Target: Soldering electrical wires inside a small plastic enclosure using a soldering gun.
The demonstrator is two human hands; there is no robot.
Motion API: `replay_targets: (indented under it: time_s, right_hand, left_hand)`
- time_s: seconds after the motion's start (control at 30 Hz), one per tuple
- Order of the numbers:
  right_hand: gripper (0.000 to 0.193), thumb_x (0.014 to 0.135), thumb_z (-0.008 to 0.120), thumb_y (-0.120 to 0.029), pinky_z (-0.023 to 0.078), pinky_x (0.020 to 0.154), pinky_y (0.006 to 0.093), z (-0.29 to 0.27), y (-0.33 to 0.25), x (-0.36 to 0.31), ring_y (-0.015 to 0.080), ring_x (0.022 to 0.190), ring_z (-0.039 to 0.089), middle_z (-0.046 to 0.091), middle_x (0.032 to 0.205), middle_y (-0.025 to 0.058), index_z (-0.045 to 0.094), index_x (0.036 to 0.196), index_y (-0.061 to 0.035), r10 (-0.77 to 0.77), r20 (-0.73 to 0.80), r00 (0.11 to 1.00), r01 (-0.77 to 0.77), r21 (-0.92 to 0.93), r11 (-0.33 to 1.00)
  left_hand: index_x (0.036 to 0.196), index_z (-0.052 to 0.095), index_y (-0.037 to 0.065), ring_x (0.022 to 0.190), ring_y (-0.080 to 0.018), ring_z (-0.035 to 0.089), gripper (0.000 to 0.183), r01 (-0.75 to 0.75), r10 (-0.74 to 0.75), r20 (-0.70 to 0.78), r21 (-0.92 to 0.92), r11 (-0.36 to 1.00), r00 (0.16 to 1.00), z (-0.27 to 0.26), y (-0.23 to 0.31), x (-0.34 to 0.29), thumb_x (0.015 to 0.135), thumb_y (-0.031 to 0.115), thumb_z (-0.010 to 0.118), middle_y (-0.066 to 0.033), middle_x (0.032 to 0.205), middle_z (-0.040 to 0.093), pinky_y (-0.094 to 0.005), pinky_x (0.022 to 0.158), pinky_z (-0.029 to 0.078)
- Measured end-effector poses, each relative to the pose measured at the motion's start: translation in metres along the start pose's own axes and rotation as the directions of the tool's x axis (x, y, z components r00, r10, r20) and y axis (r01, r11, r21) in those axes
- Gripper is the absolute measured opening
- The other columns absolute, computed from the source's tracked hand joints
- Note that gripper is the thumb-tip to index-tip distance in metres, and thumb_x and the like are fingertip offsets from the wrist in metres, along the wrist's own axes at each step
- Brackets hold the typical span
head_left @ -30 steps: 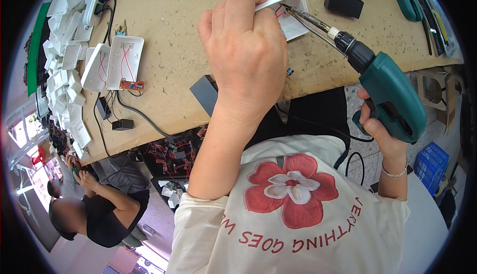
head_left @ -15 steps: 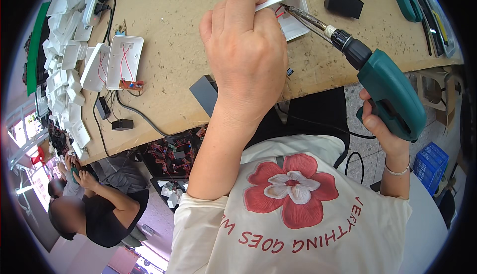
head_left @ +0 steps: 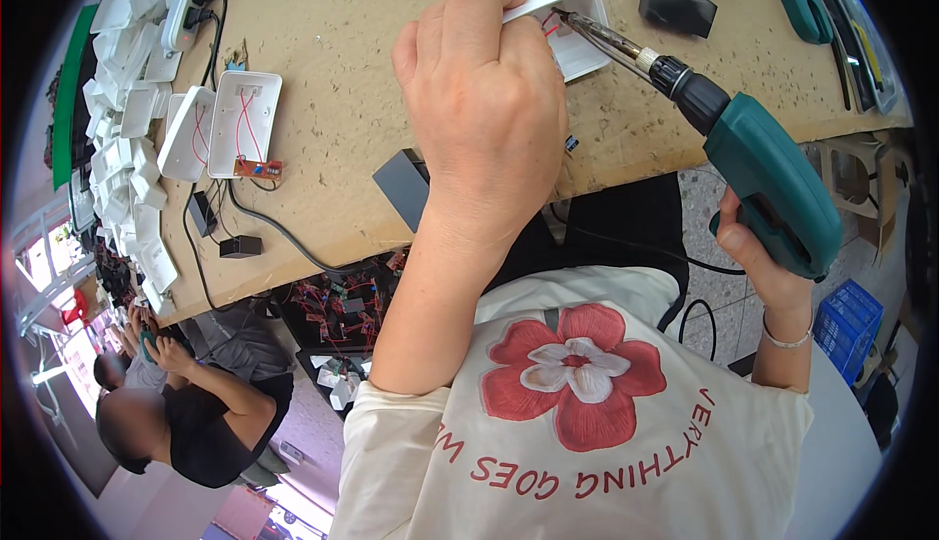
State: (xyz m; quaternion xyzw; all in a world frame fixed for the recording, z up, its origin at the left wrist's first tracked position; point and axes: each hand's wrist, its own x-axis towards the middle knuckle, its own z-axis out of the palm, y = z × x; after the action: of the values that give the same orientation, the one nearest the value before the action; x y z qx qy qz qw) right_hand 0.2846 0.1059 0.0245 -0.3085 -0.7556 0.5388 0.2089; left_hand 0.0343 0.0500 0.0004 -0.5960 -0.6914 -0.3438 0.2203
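Note:
My left hand (head_left: 486, 100) is closed around a small white plastic box (head_left: 585, 53), tilted at the table's edge, its open side facing right. Inside the box a short red wire (head_left: 553, 27) shows; the rest of the interior is hidden by my hand and the wall. My right hand (head_left: 768, 261) grips a green pistol-shaped soldering gun (head_left: 773, 183) from below. Its metal tip (head_left: 577, 23), with a thin tube alongside, reaches into the box near the red wire. Whether the tip touches anything there I cannot tell.
Open white boxes with red wires and a small circuit board (head_left: 258, 169) lie on the left. White cases are piled beside a power strip (head_left: 186, 7). Black blocks (head_left: 675, 7) and a green tool (head_left: 797, 2) lie farther back. A co-worker (head_left: 210, 413) sits at left.
My right hand and the soldering gun's body have shifted very slightly right and down. The tip stays inside the box, and my left hand holds still.

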Motion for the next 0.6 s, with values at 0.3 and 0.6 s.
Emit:
replay_targets:
  time_s: [0.3, 0.6]
  right_hand:
    - [0.037, 0.074, 0.07, -0.009, 0.043, 0.061, 0.0233, -0.004, -0.001, 0.0, 0.0109, 0.068, 0.052, 0.057, 0.084, 0.0049, 0.054, 0.106, 0.0015, -0.044, 0.017, 0.999, 0.046, -0.119, 0.992]
    - [0.034, 0.071, 0.073, 0.0, 0.045, 0.062, 0.0231, 0.006, -0.013, 0.002, 0.0106, 0.07, 0.054, 0.062, 0.084, 0.0063, 0.06, 0.102, 0.0037, 0.024, -0.103, 0.994, -0.012, 0.109, 0.994]
  left_hand:
    - [0.063, 0.052, 0.0, 0.083, -0.0239, 0.051, 0.005, 0.013, -0.013, 0.014, 0.0, 1.0, 1.0, -0.001, 0.001, 0.0, 0.062, 0.001, 0.057, -0.0093, 0.093, 0.054, -0.036, 0.074, 0.035]
    - [0.076, 0.062, -0.001, 0.086, -0.0236, 0.055, 0.01, 0.059, -0.063, 0.07, 0.049, 0.997, 0.996, -0.008, 0.006, 0.002, 0.066, 0.0, 0.061, -0.0069, 0.097, 0.058, -0.0346, 0.077, 0.04]
